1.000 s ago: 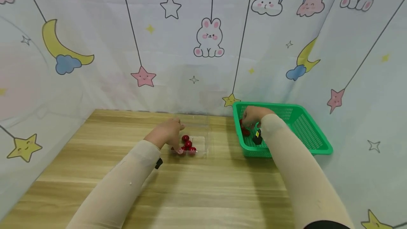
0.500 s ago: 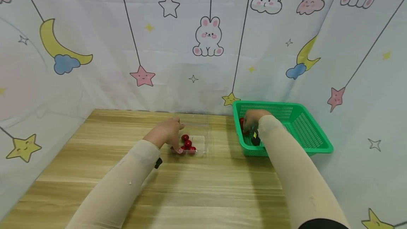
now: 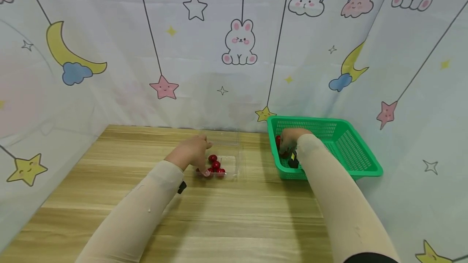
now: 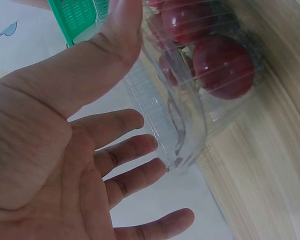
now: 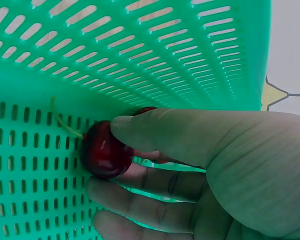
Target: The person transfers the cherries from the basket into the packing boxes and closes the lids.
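Right hand dipped lower into basket frame-right, pinching a cherry; left hand, loosely spread, touches clear box mid-frame.

The right hand kinda covers part of the cherry it's pinching, plus most of a second cherry behind. Left wrist cam chops off the left hand's thumb tip and most of the basket. Head cam cuts both sleeves.

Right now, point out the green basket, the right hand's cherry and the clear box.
Green basket (image 3: 353,147), head view: inner right wall.
Pinched cherry (image 5: 102,154), right wrist view: dark red side.
Clear box (image 4: 195,134), left wrist view: rounded corner.
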`<state>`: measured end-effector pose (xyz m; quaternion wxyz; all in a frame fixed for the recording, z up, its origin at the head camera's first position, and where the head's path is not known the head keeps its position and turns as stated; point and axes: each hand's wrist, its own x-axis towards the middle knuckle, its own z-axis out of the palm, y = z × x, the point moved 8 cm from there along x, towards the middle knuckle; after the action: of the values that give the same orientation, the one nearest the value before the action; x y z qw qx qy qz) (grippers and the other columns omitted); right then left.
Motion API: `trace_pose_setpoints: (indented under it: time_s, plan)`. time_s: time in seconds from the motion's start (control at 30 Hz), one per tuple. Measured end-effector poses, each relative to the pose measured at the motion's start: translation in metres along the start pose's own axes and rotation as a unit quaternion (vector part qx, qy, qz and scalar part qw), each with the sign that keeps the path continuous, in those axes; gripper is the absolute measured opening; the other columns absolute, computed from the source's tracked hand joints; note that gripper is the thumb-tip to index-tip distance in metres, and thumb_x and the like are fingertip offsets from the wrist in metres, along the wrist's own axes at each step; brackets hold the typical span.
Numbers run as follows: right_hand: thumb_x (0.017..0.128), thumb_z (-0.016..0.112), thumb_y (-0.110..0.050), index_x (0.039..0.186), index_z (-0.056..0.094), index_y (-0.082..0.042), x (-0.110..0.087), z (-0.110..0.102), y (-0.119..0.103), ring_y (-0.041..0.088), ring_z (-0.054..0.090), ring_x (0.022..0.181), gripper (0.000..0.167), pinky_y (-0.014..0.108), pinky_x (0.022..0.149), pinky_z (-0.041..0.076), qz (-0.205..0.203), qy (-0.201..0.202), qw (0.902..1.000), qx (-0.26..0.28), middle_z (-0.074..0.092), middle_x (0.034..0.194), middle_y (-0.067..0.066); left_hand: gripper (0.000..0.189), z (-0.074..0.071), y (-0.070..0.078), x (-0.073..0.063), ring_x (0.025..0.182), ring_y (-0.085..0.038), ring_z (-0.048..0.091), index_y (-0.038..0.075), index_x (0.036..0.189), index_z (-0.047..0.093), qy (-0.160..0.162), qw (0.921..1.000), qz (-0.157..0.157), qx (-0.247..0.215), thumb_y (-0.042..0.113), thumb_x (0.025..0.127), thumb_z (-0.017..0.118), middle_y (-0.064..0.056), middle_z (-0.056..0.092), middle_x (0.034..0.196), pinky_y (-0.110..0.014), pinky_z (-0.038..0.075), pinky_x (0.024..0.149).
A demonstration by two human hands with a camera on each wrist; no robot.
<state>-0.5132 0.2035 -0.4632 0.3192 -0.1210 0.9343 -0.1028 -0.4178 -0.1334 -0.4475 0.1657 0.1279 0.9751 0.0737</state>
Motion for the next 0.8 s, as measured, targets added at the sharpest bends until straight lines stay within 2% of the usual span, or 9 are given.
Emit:
trace_pose_setpoints:
  time_s: [0.17,0.27,0.33,0.4,0.47,0.5,0.6,0.7,0.8]
  plan:
    - [0.107,0.077,-0.02,0.09,0.084,-0.014,-0.003,-0.009,-0.002,0.023,0.082,0.091,0.019,0.036,0.078,0.066,-0.014,0.006,0.9998,-0.015,0.084,0.099,0.007,0.115,0.001,0.0,0.0,0.168,-0.046,0.038,0.016,0.174,0.049,-0.001,1.0,0.001,0.004,0.04,0.078,0.107,-0.018,0.04,0.181,-0.066,0.045,0.131]
    - [0.107,0.075,-0.019,0.101,0.087,-0.012,-0.011,-0.022,-0.006,0.026,0.083,0.098,0.016,0.039,0.078,0.068,-0.021,0.034,0.9991,0.009,0.084,0.104,0.005,0.115,0.0,0.001,0.0,0.168,-0.046,0.038,0.015,0.174,0.049,-0.001,1.0,0.001,0.004,0.04,0.078,0.107,-0.019,0.039,0.181,-0.066,0.045,0.131]
    - [0.108,0.072,-0.019,0.096,0.085,-0.01,-0.015,-0.031,-0.009,0.024,0.08,0.089,0.02,0.04,0.076,0.067,-0.029,0.057,0.9977,0.025,0.082,0.095,0.005,0.114,0.0,0.001,-0.001,0.167,-0.046,0.039,0.015,0.174,0.049,-0.003,1.0,0.001,0.003,0.04,0.079,0.107,-0.019,0.041,0.179,-0.065,0.045,0.131]
    - [0.109,0.068,-0.02,0.083,0.078,-0.013,-0.019,-0.039,-0.013,0.018,0.07,0.073,0.029,0.038,0.07,0.063,-0.04,0.079,0.9956,0.029,0.074,0.079,0.002,0.115,0.0,0.001,-0.001,0.166,-0.046,0.04,0.015,0.174,0.048,-0.004,1.0,0.0,0.002,0.04,0.079,0.107,-0.019,0.042,0.178,-0.065,0.046,0.131]
    - [0.109,0.063,-0.02,0.069,0.064,-0.018,-0.024,-0.045,-0.021,0.014,0.052,0.058,0.04,0.034,0.063,0.053,-0.055,0.1,0.9931,0.029,0.06,0.064,-0.001,0.114,-0.001,0.002,-0.002,0.166,-0.045,0.041,0.015,0.174,0.048,-0.004,1.0,-0.001,0.001,0.039,0.079,0.107,-0.018,0.043,0.177,-0.065,0.046,0.131]
    - [0.109,0.062,-0.019,0.064,0.057,-0.02,-0.027,-0.048,-0.024,0.012,0.041,0.055,0.045,0.033,0.06,0.047,-0.062,0.112,0.9914,0.03,0.052,0.059,-0.003,0.114,-0.001,0.001,-0.003,0.165,-0.044,0.041,0.015,0.174,0.048,-0.004,1.0,-0.002,-0.002,0.039,0.079,0.107,-0.018,0.043,0.177,-0.064,0.046,0.131]
    - [0.106,0.06,-0.018,0.06,0.046,-0.022,-0.036,-0.057,-0.037,0.011,0.025,0.055,0.049,0.032,0.06,0.034,-0.079,0.152,0.9845,0.039,0.036,0.056,-0.007,0.114,-0.002,0.002,-0.003,0.164,-0.045,0.042,0.015,0.174,0.048,-0.004,1.0,-0.001,-0.002,0.039,0.079,0.107,-0.018,0.043,0.177,-0.065,0.046,0.13]
    - [0.107,0.06,-0.021,0.065,0.056,-0.018,-0.046,-0.062,-0.053,0.013,0.027,0.059,0.043,0.033,0.062,0.032,-0.094,0.188,0.9771,0.034,0.041,0.059,-0.006,0.115,-0.002,0.002,-0.003,0.165,-0.045,0.042,0.016,0.174,0.048,-0.006,1.0,-0.002,-0.004,0.039,0.079,0.107,-0.018,0.042,0.178,-0.066,0.046,0.13]
    - [0.11,0.061,-0.025,0.082,0.074,-0.015,-0.053,-0.058,-0.074,0.016,0.044,0.065,0.032,0.035,0.066,0.042,-0.115,0.2,0.9726,0.028,0.06,0.07,-0.004,0.115,-0.002,0.002,-0.003,0.166,-0.046,0.04,0.016,0.175,0.047,-0.008,0.9999,-0.006,-0.01,0.038,0.079,0.107,-0.017,0.039,0.18,-0.066,0.045,0.13]
